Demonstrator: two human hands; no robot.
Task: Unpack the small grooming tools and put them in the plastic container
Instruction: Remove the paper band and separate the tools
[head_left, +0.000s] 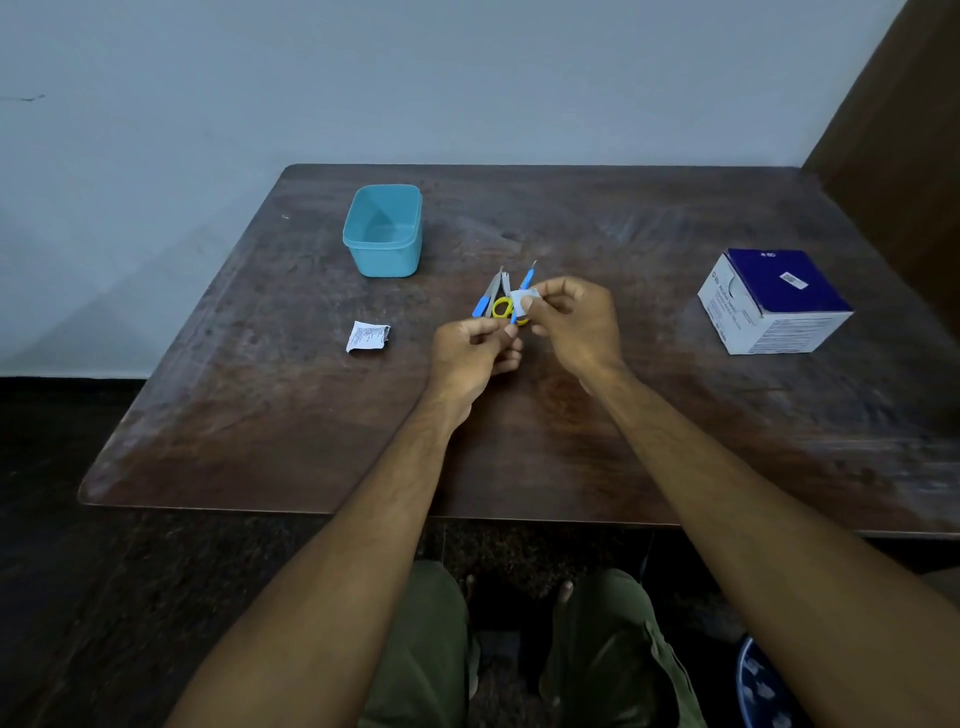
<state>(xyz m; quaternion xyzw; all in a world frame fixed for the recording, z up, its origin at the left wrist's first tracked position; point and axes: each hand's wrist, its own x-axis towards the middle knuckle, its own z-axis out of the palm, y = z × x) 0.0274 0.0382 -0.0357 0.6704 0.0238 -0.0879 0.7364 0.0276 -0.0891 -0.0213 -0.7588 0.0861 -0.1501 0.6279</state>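
Head view: both hands hover over the counter (675, 426), the left hand (475, 351) with fingers pinched on the bundle of grooming tools (504, 299), the right hand (571, 317) pinching a small white wrapper (523, 300) on it. The teal plastic container (383, 231) sits apart, seemingly empty; a torn paper scrap (367, 336) lies nearby. Unpacking looks underway, with nothing stowed yet.

Container (383, 231) left of tools (506, 299), box (774, 301) far right
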